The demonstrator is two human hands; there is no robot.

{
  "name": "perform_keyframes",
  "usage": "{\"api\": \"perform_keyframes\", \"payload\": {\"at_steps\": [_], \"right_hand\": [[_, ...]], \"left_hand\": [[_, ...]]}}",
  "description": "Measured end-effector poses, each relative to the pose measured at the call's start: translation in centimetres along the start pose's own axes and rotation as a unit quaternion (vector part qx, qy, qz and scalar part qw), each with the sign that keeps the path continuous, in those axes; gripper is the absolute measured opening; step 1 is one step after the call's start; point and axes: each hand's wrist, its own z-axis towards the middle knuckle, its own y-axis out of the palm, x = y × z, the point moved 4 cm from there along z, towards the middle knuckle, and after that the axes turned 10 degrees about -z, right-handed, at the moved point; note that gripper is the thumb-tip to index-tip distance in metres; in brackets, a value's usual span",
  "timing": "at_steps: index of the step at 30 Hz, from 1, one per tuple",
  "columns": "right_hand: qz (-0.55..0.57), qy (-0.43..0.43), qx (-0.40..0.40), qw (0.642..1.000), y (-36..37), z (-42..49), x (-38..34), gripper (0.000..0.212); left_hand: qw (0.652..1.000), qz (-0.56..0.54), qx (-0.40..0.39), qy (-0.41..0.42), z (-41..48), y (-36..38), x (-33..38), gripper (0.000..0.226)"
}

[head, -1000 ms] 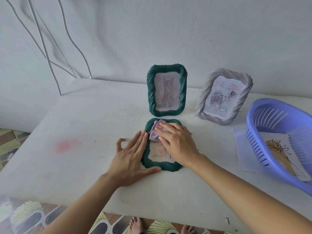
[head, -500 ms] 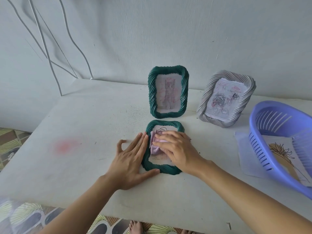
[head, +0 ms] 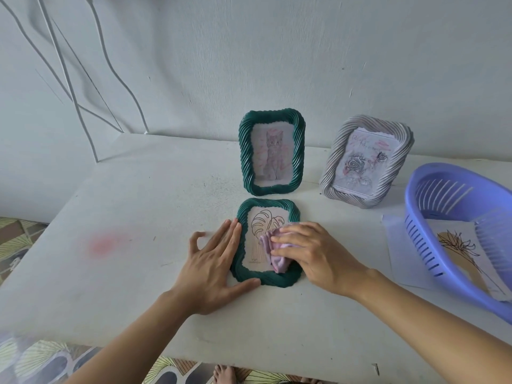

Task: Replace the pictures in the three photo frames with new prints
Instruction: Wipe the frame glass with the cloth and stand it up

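Observation:
A dark green frame [head: 266, 279] lies flat on the white table [head: 138, 217], face up, with a leaf print showing in it. My left hand [head: 213, 261] lies flat with straight fingers against the frame's left edge, thumb along its bottom. My right hand [head: 313, 253] presses a small lilac cloth [head: 273, 252] onto the lower right of the glass. Behind it a second green frame [head: 245, 153] with a cat picture stands upright. A grey frame [head: 335, 167] with a rose picture leans to its right.
A purple slotted basket [head: 424, 239] sits at the right edge on loose paper sheets [head: 396, 245], with a plant print [head: 457, 250] inside it. White rods [head: 69, 79] run along the wall at the back left. The table's front edge is close to me.
My right hand has dragged the lilac cloth from the top of the flat frame's glass down to its lower right, uncovering the leaf print. My left hand has stayed at the frame's left edge.

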Motion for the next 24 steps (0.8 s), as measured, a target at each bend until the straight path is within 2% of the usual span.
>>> {"api": "perform_keyframes", "payload": {"at_steps": [9,15,18,24], "right_hand": [[-0.078,0.113,-0.003,0.991,0.3,2.7,1.7,0.044],[-0.106,0.173,0.020,0.979,1.3,5.4,0.8,0.034],[-0.080,0.201,0.033,0.976,2.0,6.4,-0.6,0.032],[0.005,0.189,0.030,0.981,1.9,7.0,-1.8,0.032]], "left_hand": [[1.000,-0.005,-0.003,0.000,0.1,0.1,-0.1,0.105],[1.000,-0.015,0.001,0.001,0.1,0.1,-0.1,0.105],[1.000,-0.017,0.005,0.000,0.1,0.1,-0.1,0.106],[1.000,-0.020,0.019,0.012,0.1,-0.1,0.1,0.106]]}}
